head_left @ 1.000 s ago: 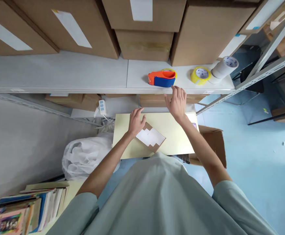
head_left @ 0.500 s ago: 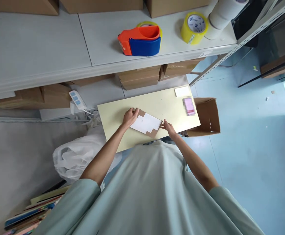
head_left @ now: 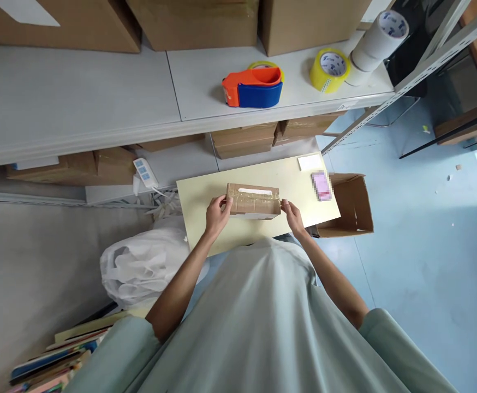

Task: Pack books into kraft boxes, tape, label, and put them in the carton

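A small brown cardboard box [head_left: 252, 204], taped along its upper face, is held over the pale yellow board [head_left: 200, 218]. A white strip shows on the taped face, and part of a white label is visible on the side toward me. My left hand [head_left: 218, 214] grips the box's left end, thumb in front. At the right end, the fingers of my right hand [head_left: 292, 214] pinch the corner. Further right on the board lie a pink, blurred-out item [head_left: 322, 186] and a white card or pad [head_left: 310, 162].
On the shelf [head_left: 119, 87] above sit an orange and blue tape dispenser [head_left: 255, 87], a yellow tape roll [head_left: 330, 70] and stacked white rolls [head_left: 380, 41]. An open carton [head_left: 353, 204] stands right of the board. A white plastic bag [head_left: 144, 265] and a power strip [head_left: 145, 172] are at left.
The box has been turned in both hands: its white-labelled face was upward, and now the taped face is. The camera view has shifted slightly.
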Action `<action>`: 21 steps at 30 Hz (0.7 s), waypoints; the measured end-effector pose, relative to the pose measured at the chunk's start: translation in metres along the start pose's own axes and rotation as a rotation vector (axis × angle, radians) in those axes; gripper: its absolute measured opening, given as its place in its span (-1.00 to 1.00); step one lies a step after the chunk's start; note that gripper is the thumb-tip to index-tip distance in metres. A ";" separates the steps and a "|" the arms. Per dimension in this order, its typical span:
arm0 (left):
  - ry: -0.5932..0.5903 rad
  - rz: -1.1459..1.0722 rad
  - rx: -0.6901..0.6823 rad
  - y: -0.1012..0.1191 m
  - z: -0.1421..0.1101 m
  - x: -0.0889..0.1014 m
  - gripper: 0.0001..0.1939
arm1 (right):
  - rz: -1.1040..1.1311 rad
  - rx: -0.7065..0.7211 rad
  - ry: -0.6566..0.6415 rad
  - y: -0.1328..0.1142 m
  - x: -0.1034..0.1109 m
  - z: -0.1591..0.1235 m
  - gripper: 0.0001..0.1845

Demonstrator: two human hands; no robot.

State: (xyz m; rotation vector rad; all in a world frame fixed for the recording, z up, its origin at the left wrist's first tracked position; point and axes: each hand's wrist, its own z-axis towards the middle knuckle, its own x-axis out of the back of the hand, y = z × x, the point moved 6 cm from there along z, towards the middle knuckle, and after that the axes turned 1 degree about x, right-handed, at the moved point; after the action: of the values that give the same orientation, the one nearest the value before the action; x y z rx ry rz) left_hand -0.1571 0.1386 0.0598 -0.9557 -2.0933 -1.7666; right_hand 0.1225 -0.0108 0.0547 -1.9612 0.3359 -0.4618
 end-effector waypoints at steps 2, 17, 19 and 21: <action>0.010 -0.002 0.034 -0.008 -0.010 -0.004 -0.61 | -0.036 0.029 -0.026 -0.003 -0.001 0.007 -0.09; 0.024 0.015 0.227 -0.039 -0.047 -0.030 -0.65 | -0.932 0.017 0.045 0.007 -0.034 0.016 -0.31; 0.029 0.053 0.208 -0.038 -0.048 -0.035 -0.61 | -0.979 -0.011 0.056 0.010 -0.041 0.016 -0.33; 0.031 0.086 0.176 -0.034 -0.049 -0.042 -0.55 | -0.987 -0.037 0.042 0.012 -0.044 0.016 -0.21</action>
State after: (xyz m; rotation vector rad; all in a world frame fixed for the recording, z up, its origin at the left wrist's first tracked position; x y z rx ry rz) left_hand -0.1573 0.0770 0.0209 -0.9467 -2.1139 -1.5174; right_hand 0.0905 0.0165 0.0301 -2.0524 -0.6482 -1.1156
